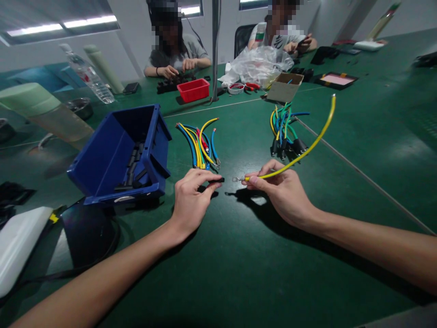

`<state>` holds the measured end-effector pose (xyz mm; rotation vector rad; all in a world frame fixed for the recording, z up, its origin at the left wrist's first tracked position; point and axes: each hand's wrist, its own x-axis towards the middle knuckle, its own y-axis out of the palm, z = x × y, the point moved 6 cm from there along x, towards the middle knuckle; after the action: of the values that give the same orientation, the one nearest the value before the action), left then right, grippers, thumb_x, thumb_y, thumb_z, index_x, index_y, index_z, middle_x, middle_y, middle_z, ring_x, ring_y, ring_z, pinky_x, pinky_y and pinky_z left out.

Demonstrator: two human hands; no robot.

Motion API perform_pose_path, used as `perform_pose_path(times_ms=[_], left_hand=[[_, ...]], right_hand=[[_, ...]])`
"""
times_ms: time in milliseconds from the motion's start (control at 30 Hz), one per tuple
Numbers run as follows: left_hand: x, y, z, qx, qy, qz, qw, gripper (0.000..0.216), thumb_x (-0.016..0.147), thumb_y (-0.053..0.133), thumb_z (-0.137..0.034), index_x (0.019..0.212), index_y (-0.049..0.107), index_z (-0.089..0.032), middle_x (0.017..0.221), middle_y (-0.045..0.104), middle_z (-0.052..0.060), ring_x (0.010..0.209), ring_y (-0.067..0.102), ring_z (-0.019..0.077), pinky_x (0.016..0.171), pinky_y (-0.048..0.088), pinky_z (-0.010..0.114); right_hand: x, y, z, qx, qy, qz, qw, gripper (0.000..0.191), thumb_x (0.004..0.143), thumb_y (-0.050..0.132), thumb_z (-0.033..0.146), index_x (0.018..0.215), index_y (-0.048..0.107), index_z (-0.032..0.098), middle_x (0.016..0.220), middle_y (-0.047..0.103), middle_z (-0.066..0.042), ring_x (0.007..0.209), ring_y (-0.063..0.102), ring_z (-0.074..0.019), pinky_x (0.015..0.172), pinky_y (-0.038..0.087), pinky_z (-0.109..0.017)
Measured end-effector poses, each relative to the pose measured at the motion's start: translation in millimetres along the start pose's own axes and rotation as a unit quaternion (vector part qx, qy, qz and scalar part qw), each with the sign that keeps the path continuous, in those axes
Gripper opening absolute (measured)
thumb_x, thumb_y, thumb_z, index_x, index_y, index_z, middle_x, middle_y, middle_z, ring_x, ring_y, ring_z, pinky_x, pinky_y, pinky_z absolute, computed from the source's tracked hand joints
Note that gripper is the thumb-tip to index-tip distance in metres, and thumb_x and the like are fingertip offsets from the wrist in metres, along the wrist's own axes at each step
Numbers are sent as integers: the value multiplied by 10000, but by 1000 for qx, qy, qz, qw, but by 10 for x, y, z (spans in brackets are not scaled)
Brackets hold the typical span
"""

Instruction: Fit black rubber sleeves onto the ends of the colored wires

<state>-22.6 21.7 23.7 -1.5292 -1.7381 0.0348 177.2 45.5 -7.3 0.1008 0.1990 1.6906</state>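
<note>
Near the middle of the worktop (239,273), the left hand (191,196) has its grip pinched on a black sleeve (215,181). The right hand (283,191) has its grip clenched on a yellow wire (307,148) behind the ring terminal (235,179). Both are held level, so the tips face each other, just apart.

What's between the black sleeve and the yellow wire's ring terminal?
Nothing; head view shows only bare green mat between the black sleeve and the ring terminal of the yellow wire.

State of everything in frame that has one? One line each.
left hand, grip shut on black sleeve
right hand, grip shut on yellow wire
ring terminal, bare, apart from sleeve
blue bin, tilted, open, spare sleeves inside
near wire bundle, lying loose, ends unsleeved
far wire bundle, ends sleeved black
</note>
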Motion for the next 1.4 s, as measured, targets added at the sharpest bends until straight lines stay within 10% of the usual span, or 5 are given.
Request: perform_pose_path(times_ms=[1400], left_hand=[[-39, 81, -155, 46, 104, 47, 992, 138, 850, 665, -154, 973, 713, -192, 897, 698, 52, 869, 626, 180, 776, 535, 346]], right_hand=[[-21, 29, 30, -35, -32, 23, 999, 352, 678, 835, 361, 735, 523, 209, 816, 754, -45, 748, 722, -185, 695, 579, -314]])
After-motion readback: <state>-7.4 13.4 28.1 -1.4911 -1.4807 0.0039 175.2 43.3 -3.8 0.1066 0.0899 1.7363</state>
